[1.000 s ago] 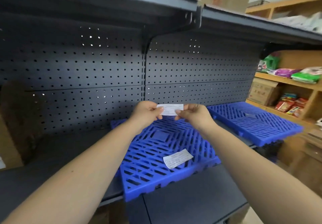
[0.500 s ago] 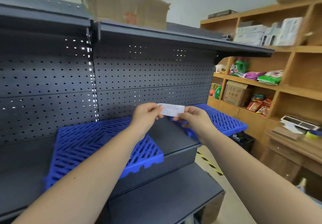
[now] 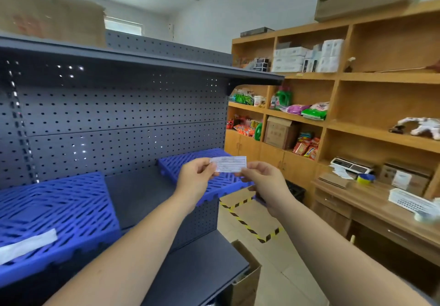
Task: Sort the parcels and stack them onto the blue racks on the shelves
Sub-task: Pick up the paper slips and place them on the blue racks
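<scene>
Both hands hold a small white paper label (image 3: 229, 164) by its ends at chest height, in front of the dark shelf unit. My left hand (image 3: 196, 179) pinches its left end, and my right hand (image 3: 264, 182) pinches its right end. Behind the hands a blue rack (image 3: 181, 165) lies on the shelf, and its front edge juts past the shelf end. A second blue rack (image 3: 59, 210) lies at the lower left with another white label (image 3: 26, 246) resting on it. No parcel is in my hands.
The dark pegboard shelf unit (image 3: 119, 120) fills the left. A cardboard box (image 3: 245, 282) stands on the floor by its lower shelf. Wooden shelving (image 3: 333, 124) with goods and a desk (image 3: 371, 201) line the right. Yellow-black tape (image 3: 247, 227) marks the floor.
My view has swung to the right, so the first blue rack slid to the lower left and the wooden shelving came into sight. Both hands kept their hold on the label.
</scene>
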The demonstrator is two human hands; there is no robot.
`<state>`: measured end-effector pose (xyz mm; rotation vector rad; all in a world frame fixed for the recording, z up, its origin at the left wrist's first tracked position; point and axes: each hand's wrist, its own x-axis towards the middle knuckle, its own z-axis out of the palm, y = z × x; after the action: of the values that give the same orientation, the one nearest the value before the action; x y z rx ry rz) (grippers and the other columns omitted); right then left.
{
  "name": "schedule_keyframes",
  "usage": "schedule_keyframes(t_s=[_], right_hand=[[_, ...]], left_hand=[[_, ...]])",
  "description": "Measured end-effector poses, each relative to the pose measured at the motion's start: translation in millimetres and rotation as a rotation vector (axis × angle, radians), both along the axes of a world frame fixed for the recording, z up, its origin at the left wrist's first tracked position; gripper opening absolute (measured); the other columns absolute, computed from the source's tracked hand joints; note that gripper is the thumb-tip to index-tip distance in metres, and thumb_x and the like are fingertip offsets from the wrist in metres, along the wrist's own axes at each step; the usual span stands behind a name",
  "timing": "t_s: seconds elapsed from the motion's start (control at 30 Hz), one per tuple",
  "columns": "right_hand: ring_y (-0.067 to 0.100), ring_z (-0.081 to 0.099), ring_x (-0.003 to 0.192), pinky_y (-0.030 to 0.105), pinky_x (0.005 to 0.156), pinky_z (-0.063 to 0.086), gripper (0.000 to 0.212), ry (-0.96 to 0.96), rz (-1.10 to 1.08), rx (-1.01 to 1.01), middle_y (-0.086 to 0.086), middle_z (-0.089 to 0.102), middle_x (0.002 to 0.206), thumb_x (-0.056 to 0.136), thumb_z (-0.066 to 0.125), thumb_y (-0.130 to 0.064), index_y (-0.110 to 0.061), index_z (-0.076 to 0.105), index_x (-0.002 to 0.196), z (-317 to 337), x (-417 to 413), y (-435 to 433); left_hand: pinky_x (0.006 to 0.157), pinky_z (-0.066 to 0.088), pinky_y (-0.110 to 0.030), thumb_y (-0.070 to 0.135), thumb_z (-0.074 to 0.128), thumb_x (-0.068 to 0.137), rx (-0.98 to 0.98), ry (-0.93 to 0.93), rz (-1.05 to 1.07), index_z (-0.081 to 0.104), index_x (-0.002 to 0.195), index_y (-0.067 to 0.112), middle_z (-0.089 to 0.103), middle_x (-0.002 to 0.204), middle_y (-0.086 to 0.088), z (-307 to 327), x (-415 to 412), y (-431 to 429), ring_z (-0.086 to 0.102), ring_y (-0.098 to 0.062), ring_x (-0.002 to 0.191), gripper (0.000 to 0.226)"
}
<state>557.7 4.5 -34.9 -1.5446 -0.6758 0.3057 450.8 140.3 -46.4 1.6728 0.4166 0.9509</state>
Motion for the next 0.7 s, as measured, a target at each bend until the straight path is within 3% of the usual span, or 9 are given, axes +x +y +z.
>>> schedule_keyframes(t_s=[0.1, 0.23, 0.33, 0.47, 0.6, 0.7], right_hand=[[0.019, 0.069, 0.089, 0.033, 0.074, 0.054, 0.013, 0.015, -0.046, -0.007, -0.002, 0.075, 0.086, 0.092, 0.061, -0.020, -0.013, 0.065, 0.103, -4, 20, -13], [0.017, 0.070, 0.088, 0.038, 0.079, 0.055, 0.012, 0.028, -0.068, -0.024, -0.004, 0.075, 0.085, 0.091, 0.062, -0.020, -0.016, 0.065, 0.101, -14, 37, -16], [0.017, 0.070, 0.088, 0.039, 0.080, 0.055, 0.013, 0.050, -0.077, -0.016, -0.002, 0.075, 0.086, 0.090, 0.063, -0.020, -0.016, 0.066, 0.102, -18, 47, -10], [0.018, 0.071, 0.082, 0.036, 0.073, 0.055, 0.010, 0.079, -0.102, -0.050, 0.003, 0.075, 0.089, 0.091, 0.062, -0.019, -0.014, 0.066, 0.100, -18, 68, 7], [0.012, 0.068, 0.067, 0.025, 0.055, 0.052, 0.006, 0.085, -0.104, -0.113, 0.007, 0.073, 0.087, 0.091, 0.062, -0.013, -0.011, 0.066, 0.095, -13, 89, 29], [0.017, 0.072, 0.075, 0.033, 0.063, 0.059, 0.006, 0.088, -0.116, -0.095, 0.008, 0.074, 0.089, 0.089, 0.064, -0.009, -0.011, 0.065, 0.094, -20, 103, 49]], left_hand=[[0.066, 0.046, -0.016, 0.015, 0.054, 0.096, -0.005, 0.033, -0.009, 0.068, 0.101, 0.017, 0.071, 0.084, 0.002, -3, 19, -11, 0.063, 0.000, 0.070, 0.015], [0.061, 0.047, -0.010, 0.011, 0.055, 0.096, -0.017, 0.051, -0.015, 0.067, 0.098, 0.018, 0.071, 0.081, 0.002, -8, 36, -14, 0.062, -0.003, 0.069, 0.014], [0.068, 0.050, -0.020, 0.009, 0.055, 0.095, 0.015, 0.084, -0.023, 0.068, 0.094, 0.018, 0.071, 0.082, -0.003, -10, 49, -5, 0.064, -0.009, 0.071, 0.016], [0.064, 0.050, -0.016, 0.011, 0.058, 0.093, 0.089, 0.176, 0.027, 0.069, 0.101, 0.011, 0.073, 0.085, -0.002, -20, 68, 15, 0.068, -0.007, 0.073, 0.014], [0.075, 0.054, -0.037, 0.028, 0.059, 0.092, 0.284, 0.411, 0.145, 0.066, 0.088, 0.026, 0.072, 0.078, 0.010, -36, 88, 38, 0.065, -0.006, 0.069, 0.008], [0.061, 0.049, -0.035, 0.024, 0.058, 0.091, 0.291, 0.463, 0.200, 0.068, 0.078, 0.020, 0.070, 0.069, 0.006, -36, 102, 58, 0.057, -0.016, 0.055, 0.016]])
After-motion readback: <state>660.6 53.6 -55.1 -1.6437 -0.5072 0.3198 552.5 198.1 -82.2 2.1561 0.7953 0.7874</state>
